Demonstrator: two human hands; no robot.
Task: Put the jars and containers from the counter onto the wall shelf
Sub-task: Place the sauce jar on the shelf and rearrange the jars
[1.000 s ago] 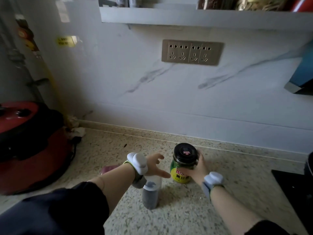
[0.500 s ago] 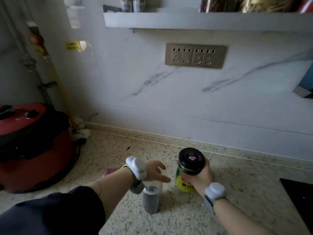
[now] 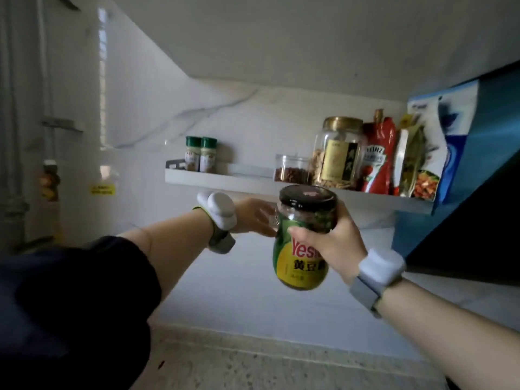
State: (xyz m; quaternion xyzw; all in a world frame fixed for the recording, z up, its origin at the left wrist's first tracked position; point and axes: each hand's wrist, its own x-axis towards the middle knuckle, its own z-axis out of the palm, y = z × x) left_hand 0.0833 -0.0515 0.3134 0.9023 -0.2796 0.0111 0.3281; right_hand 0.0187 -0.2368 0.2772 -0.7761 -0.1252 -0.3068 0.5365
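Note:
My right hand (image 3: 334, 240) grips a glass jar (image 3: 302, 249) with a black lid and a green and yellow label, tilted and lifted just below the white wall shelf (image 3: 225, 180). My left hand (image 3: 251, 218) is raised beside it, under the shelf's front edge. Its fingers are closed around a small clear-topped bottle (image 3: 271, 220), which is mostly hidden behind the hand and the jar.
On the shelf stand two green-capped spice bottles (image 3: 200, 154), a small clear jar (image 3: 291, 168), a large gold-lidded glass jar (image 3: 337, 153), a ketchup pouch (image 3: 377, 156) and packets (image 3: 413, 164). A gap lies between the spice bottles and the small jar. A blue range hood (image 3: 478, 164) juts out at right. The speckled counter (image 3: 253, 367) lies below.
Both hands have risen from the counter to shelf height, the right one carrying the jar and the left one the small bottle. The view has tilted up from the counter to the shelf.

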